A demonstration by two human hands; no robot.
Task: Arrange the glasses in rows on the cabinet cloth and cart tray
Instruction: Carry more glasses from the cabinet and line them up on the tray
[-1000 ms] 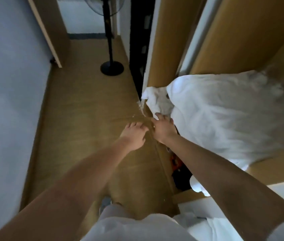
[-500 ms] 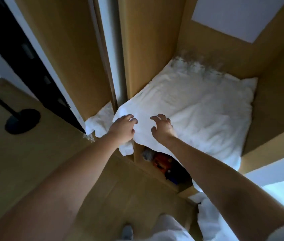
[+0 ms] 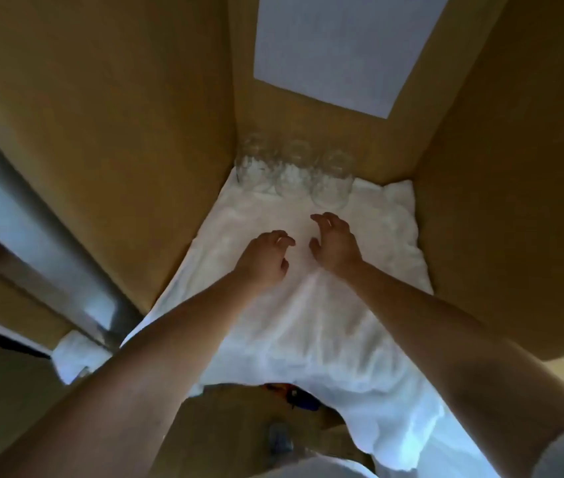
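At least 3 clear glasses [image 3: 330,188] are standing in a row at upper centre of the frame, on the far edge of the white cloth [image 3: 308,322], against the back wall of the cabinet [image 3: 136,132]. Blur is hiding any others behind. Both hands are hovering just below the row, fingers half-curled and gripping nothing. The right hand [image 3: 337,244] is reaching nearer, its fingertips close under the rightmost of them, while the left hand [image 3: 263,258] is sitting lower left. The row is running left to right, straight ahead of the fingers.
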